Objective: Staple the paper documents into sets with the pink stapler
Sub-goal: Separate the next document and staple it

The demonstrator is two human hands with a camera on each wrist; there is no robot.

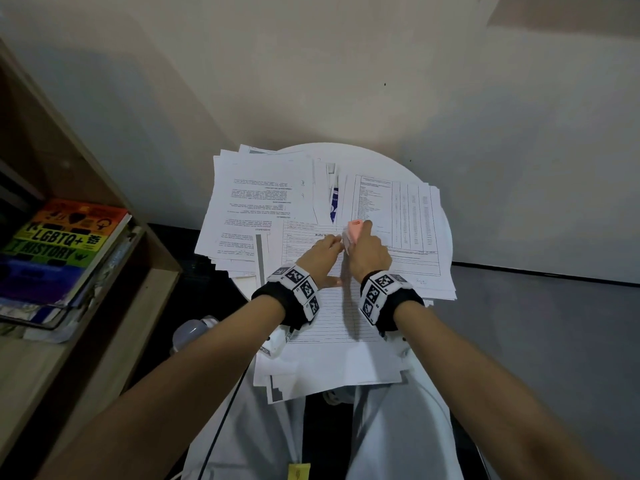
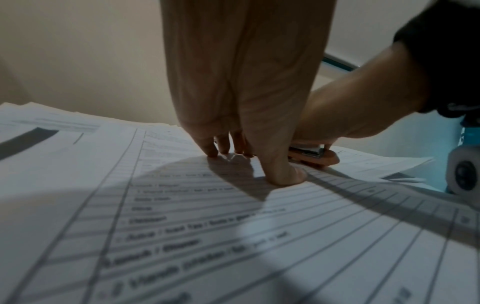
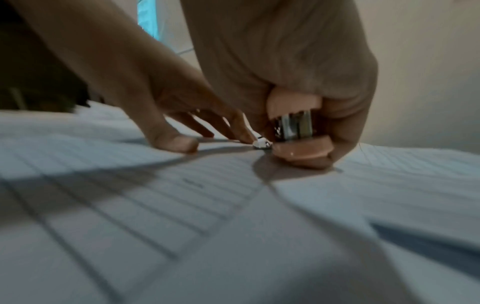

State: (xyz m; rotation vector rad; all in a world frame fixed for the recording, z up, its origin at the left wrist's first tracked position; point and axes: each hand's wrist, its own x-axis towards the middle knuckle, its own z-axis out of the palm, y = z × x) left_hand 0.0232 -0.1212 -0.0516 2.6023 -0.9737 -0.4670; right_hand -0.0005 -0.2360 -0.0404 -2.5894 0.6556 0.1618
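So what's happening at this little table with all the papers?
A person is stapling paperwork. The right hand grips the pink stapler, set at the top edge of a lined form, while the left hand presses its fingertips on that form beside it. More loose sheets cover the round white table.

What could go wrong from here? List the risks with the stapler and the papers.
1. The left hand presses its fingertips on the lined form right beside the pink stapler gripped by the right hand; a finger could get pinched.
2. The paper stacks overhang the round table; a push may slide sheets off.
3. The sheets lie fanned, so the staple might catch a neighbouring page.
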